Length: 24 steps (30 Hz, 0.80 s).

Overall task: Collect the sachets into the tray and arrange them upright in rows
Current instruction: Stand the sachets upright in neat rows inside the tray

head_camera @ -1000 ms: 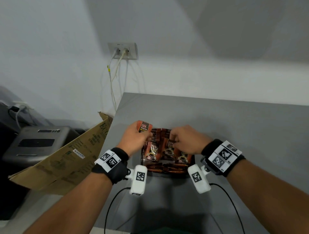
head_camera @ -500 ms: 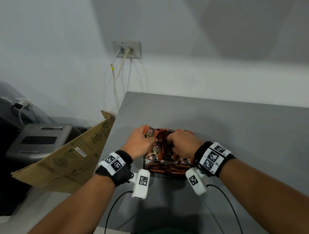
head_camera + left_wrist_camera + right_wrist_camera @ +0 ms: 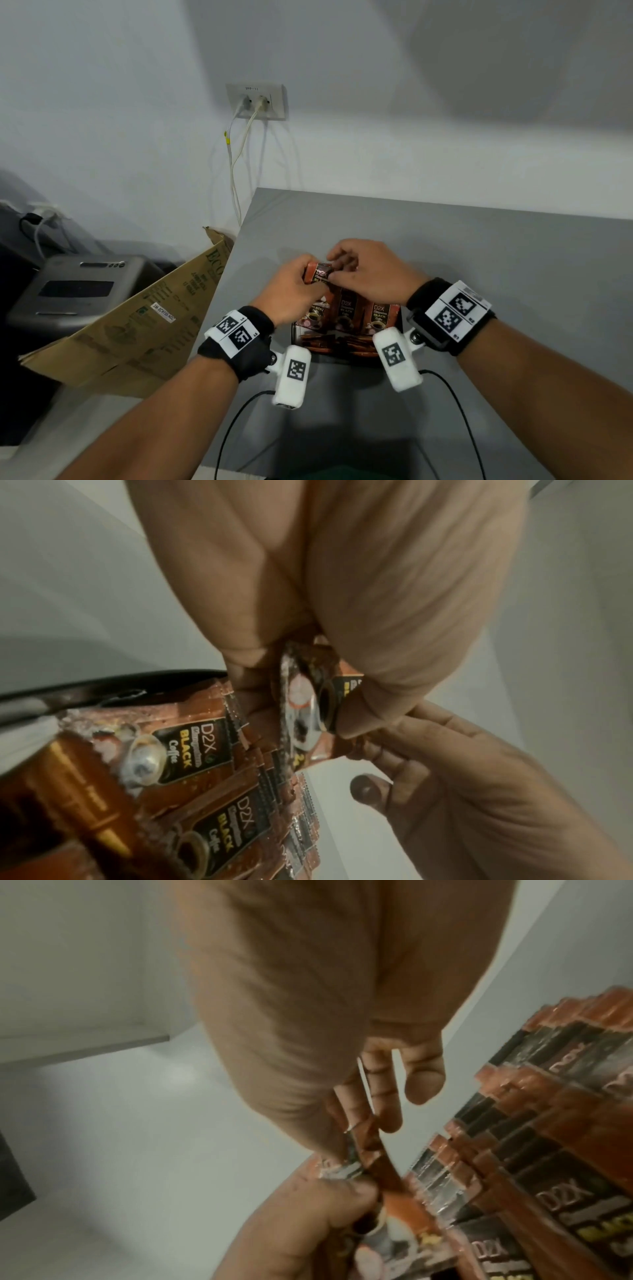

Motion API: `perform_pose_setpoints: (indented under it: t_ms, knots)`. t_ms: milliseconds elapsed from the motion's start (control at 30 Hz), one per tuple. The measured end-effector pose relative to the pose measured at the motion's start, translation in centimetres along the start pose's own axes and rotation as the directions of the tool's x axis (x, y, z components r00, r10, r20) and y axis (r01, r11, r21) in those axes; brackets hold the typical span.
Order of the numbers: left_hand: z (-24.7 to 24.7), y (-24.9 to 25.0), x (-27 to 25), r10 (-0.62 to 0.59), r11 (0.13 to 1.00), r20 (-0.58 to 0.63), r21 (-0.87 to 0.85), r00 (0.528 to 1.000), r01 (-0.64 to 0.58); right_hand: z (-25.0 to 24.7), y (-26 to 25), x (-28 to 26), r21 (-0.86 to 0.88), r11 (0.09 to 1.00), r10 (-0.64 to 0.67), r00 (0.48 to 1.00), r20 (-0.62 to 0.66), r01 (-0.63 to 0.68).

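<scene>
Working over the grey table (image 3: pixel 496 274), I have the tray (image 3: pixel 346 353) near its front edge, packed with upright sachets (image 3: pixel 378 313). Left hand (image 3: pixel 291 294) grips one sachet (image 3: pixel 317 274) above them while the right hand (image 3: pixel 370 274) pinches its top edge. Risk as I judge it: pushing it in could topple neighbours, or the slick foil slips.

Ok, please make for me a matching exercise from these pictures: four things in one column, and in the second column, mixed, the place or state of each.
Things:
1. held sachet
2. tray
3. cardboard box
4. two plugs

Places or states:
A. in the wall socket
B. pinched between left hand and right hand
C. leaning at the table's left edge
D. on the grey table, holding upright sachets

Pairs: 1-B, 2-D, 3-C, 4-A
</scene>
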<state>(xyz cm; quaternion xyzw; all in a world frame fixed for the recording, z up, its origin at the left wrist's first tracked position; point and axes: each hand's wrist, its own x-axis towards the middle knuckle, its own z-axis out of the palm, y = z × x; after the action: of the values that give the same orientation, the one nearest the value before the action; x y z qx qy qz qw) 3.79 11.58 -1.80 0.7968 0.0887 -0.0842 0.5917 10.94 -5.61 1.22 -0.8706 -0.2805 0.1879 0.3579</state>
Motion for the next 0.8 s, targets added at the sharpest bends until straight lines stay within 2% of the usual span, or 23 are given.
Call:
perform_pose_setpoints:
  t_ms: [100, 167, 300, 400, 533, 800]
  knots:
    - [0.0, -0.1, 0.0, -0.003, 1.000, -0.007, 0.018, 1.000, 0.003, 0.1, -0.5, 0.6, -0.044, 0.999, -0.011, 0.999, -0.043, 0.009]
    - [-0.4, -0.3, -0.1, -0.026, 1.000, -0.084, 0.007, 0.996, 0.027, 0.0, -0.5, 0.9, -0.066, 0.998, 0.017, 0.998, -0.063, -0.021]
    - [-1.9, -1.3, -0.3, -0.052, 0.998, -0.240, 0.012, 0.969, 0.057, 1.1, -0.4, 1.0, -0.130, 0.990, 0.069, 0.995, 0.075, -0.059]
    - [-2.6, -1.8, -0.7, -0.041, 0.997, -0.246, 0.055, 0.969, 0.056, 2.8, -0.6, 1.1, -0.216, 0.976, 0.070, 0.984, 0.162, -0.034]
    - [-2.6, -2.3, -1.3, -0.018, 0.996, -0.224, 0.081, 0.974, 0.037, 4.3, -0.8, 1.4, -0.360, 0.932, 0.031, 0.981, 0.192, 0.041]
    - [-2.2, -3.3, -1.5, 0.001, 0.993, -0.175, 0.120, 0.985, 0.020, 4.8, -0.2, 1.6, -0.366, 0.929, 0.035, 0.976, 0.213, 0.046]
